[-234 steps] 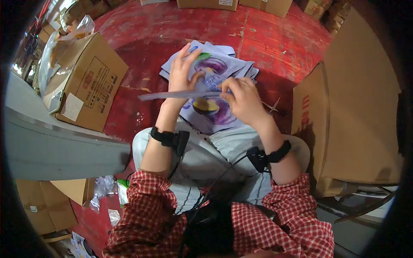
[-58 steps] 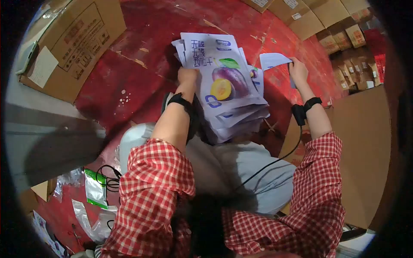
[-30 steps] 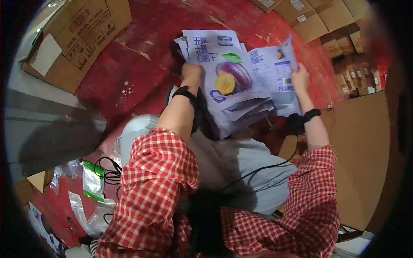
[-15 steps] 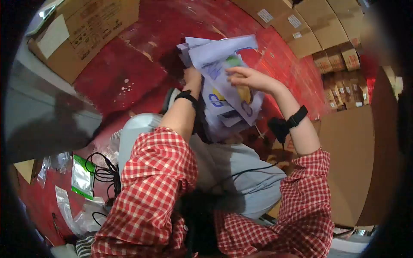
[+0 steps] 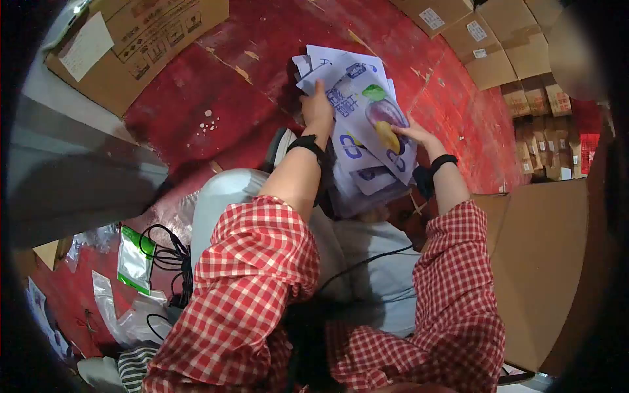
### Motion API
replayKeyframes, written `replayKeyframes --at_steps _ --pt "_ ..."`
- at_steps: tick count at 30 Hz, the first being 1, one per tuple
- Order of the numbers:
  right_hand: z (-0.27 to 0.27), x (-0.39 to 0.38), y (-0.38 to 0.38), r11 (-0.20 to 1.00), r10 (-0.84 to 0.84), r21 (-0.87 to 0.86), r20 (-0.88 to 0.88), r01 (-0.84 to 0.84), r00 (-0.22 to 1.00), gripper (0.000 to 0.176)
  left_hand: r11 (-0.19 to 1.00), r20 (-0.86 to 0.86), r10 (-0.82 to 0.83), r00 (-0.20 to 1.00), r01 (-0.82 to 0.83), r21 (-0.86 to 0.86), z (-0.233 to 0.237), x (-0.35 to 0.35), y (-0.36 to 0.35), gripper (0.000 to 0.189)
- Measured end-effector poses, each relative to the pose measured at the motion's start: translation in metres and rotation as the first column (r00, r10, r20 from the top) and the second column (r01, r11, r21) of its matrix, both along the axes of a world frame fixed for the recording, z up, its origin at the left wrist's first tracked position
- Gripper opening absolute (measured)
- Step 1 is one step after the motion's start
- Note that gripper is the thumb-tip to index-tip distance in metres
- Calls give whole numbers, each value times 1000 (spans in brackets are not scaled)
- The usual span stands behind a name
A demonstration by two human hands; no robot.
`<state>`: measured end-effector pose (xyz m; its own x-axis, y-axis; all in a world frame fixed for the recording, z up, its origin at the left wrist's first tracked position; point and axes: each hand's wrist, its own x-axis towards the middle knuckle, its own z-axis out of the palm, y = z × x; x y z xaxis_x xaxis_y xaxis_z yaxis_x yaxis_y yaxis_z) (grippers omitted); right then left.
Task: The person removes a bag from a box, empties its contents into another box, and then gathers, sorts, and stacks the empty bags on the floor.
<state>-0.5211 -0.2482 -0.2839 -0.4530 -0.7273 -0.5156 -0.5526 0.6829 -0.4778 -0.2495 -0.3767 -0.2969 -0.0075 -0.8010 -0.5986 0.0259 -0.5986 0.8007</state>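
Observation:
A stack of white printed sheets [image 5: 359,98] lies fanned out before me, the top one showing a purple fruit or tuber, a green leaf and blue lettering. My left hand [image 5: 317,110] grips the left edge of the stack, thumb on top and the other fingers hidden beneath. At the right edge, my right hand [image 5: 420,136] has its fingers closed on the sheets beside the printed picture. Under their near end is a translucent plastic bag [image 5: 367,202]. Each wrist wears a black strap.
Cardboard boxes stand at upper left [image 5: 141,49] and upper right [image 5: 485,49], and a large carton [image 5: 540,262] at right. A grey bin-like object [image 5: 72,157] is on the left. Black cable [image 5: 173,255] and a green-edged packet [image 5: 134,259] lie on the red floor [image 5: 262,59].
My right hand has come down from above the sheets to their right edge and closed on it. The top sheet, folded over before, now lies flatter with its picture showing.

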Motion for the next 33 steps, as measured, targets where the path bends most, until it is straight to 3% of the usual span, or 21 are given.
replayKeyframes --at_steps 1,4,5,8,11,12,14,15,17,18,20,21,23,26,28,29,32,33 --pt "-8 -11 -3 999 38 6 -34 -38 999 97 998 30 -29 999 31 -55 -1 1 2 77" --pt "11 16 -8 991 -114 51 -146 123 983 97 994 77 -47 996 55 -97 -10 -2 -2 78" --pt "9 20 -11 995 -71 46 -323 90 944 86 995 83 -43 996 51 -90 -17 -5 -5 78" --pt "3 12 -15 961 180 256 -274 -109 945 71 989 87 -79 993 89 -121 -49 -12 -15 80" --pt "18 33 -16 911 232 404 -332 -84 914 71 996 152 -89 984 91 -6 -59 -15 -22 70" --pt "14 28 -11 935 162 349 -248 -68 955 69 996 -87 -42 995 49 72 -60 -15 -21 64" --pt "1 19 -4 973 38 231 -64 -23 997 66 971 -523 113 845 17 238 -65 -14 -22 55" --pt "-2 22 -2 982 -28 186 15 25 999 64 958 -580 49 813 127 258 -117 -36 -41 43" --pt "-8 32 0 984 -149 120 183 129 972 61 960 -584 -100 806 232 156 -113 -39 -42 37" --pt "-6 37 -2 983 -122 155 154 98 981 58 952 -581 -175 795 287 107 -103 -38 -40 35" --pt "-2 43 -3 973 -71 228 99 47 993 51 931 -348 -352 869 362 -38 -72 -33 -41 30" --pt "-2 39 2 978 -107 197 206 66 973 48 904 -212 -427 879 413 -109 -47 -27 -42 27" --pt "-4 28 10 984 -158 146 419 105 894 41 848 -241 -496 834 405 -342 0 -17 -34 25" --pt "18 1 43 885 -385 -16 539 466 749 34 693 -273 -646 713 397 -602 81 -26 -3 27" --pt "52 11 40 791 -148 -377 647 482 748 43 644 -312 -694 649 366 -672 101 -24 -16 29" --pt "72 15 43 694 -21 -529 664 489 748 50 634 -326 -697 639 337 -696 109 -26 -19 30" --pt "100 33 38 465 75 -777 512 424 856 53 528 -228 -697 680 272 -805 133 -20 -25 32" --pt "98 37 29 506 -29 -801 354 320 935 55 555 -198 -675 711 313 -770 133 -13 -31 34"
